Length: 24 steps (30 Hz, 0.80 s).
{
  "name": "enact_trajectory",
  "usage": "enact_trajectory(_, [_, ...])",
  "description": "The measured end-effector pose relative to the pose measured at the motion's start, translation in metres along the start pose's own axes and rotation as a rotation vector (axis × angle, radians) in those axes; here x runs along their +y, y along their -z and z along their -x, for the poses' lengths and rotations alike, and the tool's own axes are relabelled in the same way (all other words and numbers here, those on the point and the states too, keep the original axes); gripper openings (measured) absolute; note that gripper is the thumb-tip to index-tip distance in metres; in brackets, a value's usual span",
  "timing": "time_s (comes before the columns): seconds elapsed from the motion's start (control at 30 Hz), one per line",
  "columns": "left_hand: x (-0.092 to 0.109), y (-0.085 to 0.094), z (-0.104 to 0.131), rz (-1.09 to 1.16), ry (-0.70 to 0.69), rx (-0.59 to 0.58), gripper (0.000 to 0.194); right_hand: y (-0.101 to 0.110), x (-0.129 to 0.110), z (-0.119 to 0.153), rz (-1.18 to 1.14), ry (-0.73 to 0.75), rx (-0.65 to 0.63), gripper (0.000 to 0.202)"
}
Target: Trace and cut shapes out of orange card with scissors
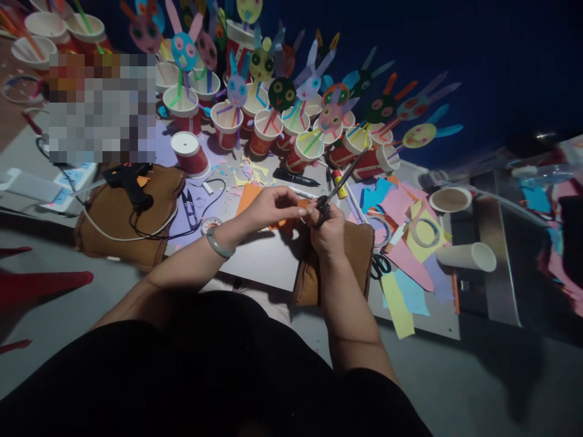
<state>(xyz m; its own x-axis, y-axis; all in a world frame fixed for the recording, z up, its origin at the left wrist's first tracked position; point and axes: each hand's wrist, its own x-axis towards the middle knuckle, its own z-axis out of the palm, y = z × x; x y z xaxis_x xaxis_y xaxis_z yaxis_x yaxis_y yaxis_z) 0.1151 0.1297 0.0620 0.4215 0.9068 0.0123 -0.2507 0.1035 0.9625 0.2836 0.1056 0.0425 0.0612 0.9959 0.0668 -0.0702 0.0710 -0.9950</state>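
My right hand (328,227) is closed around a pair of scissors (346,177) with dark handles, whose blades point up and away to the right. A small piece of orange paper (303,204) shows between my two hands, pinched by the fingertips of my left hand (273,205). The fingertips of both hands nearly meet there, and they partly hide the paper. Below my left hand, a larger orange sheet (248,195) lies on the table beside a white sheet (268,258). A brown cushion (357,258) lies under my right wrist.
Red paper cups (266,136) holding straw-and-paper rabbit figures (237,91) crowd the back. A black glue gun (130,185) rests on another brown cushion (100,227) at left. Colored paper scraps (396,203), tape (424,232) and a white cup (467,257) lie at right. A black marker (296,177) lies ahead.
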Motion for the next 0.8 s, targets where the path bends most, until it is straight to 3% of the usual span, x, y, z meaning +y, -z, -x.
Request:
enact_trajectory(0.27, [0.007,-0.002,0.003,0.044,-0.018,0.106,0.027,0.0,-0.003,0.004,0.117,0.012,-0.052,0.039])
enact_trajectory(0.53, [0.017,0.004,0.0,0.139,-0.065,0.251,0.017,-0.001,-0.014,0.004,0.198,-0.039,-0.464,0.057])
enact_trajectory(0.8, [0.018,0.003,0.003,0.11,-0.057,0.245,0.016,-0.005,-0.016,0.006,0.27,-0.063,-0.562,0.063])
